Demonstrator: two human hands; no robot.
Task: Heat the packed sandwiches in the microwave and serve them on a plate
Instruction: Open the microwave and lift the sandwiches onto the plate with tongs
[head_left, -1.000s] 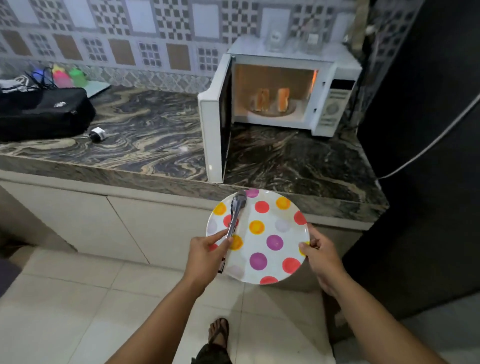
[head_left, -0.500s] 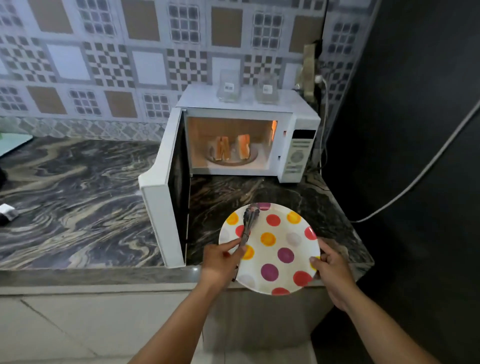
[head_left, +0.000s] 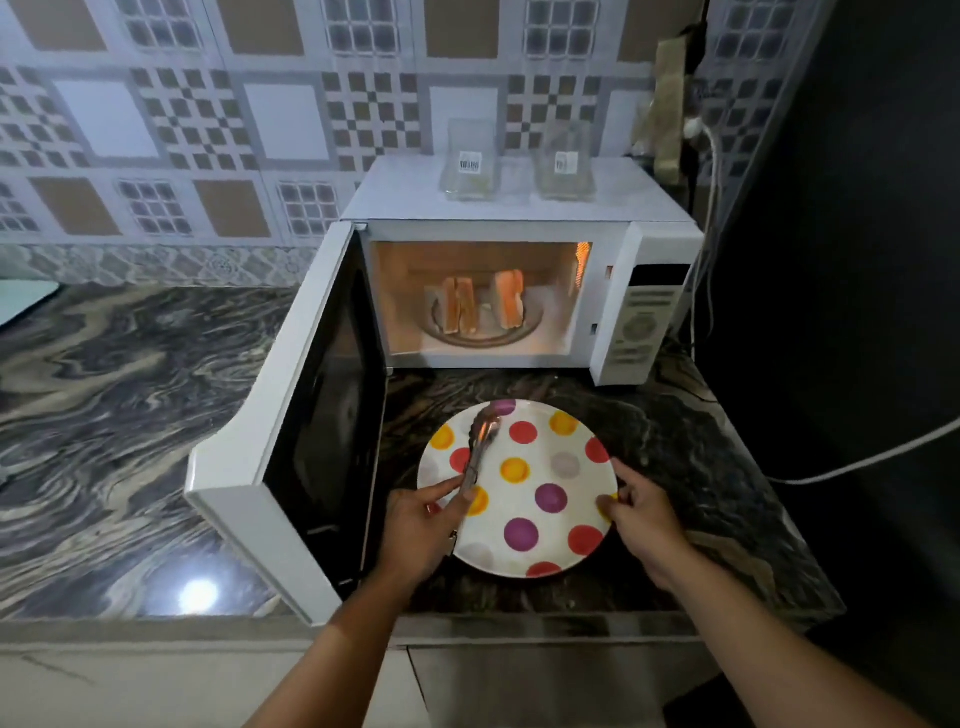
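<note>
- Sandwiches (head_left: 480, 306) stand upright on our open microwave's (head_left: 519, 291) turntable: soft, hot, likely floppy; we judge tongs (head_left: 480, 449) should grip their flat sides.
- Left hand (head_left: 421, 525) pinches tongs against the polka-dot plate (head_left: 545, 540); right hand (head_left: 641, 517) grips its rim.

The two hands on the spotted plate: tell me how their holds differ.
The left hand grips the plate's left rim and pins the metal tongs against it with its thumb; the right hand pinches the right rim alone. The left hand sits beside the open microwave door; the right hand is on the side away from it. Both hold the same plate, over the counter.
</note>
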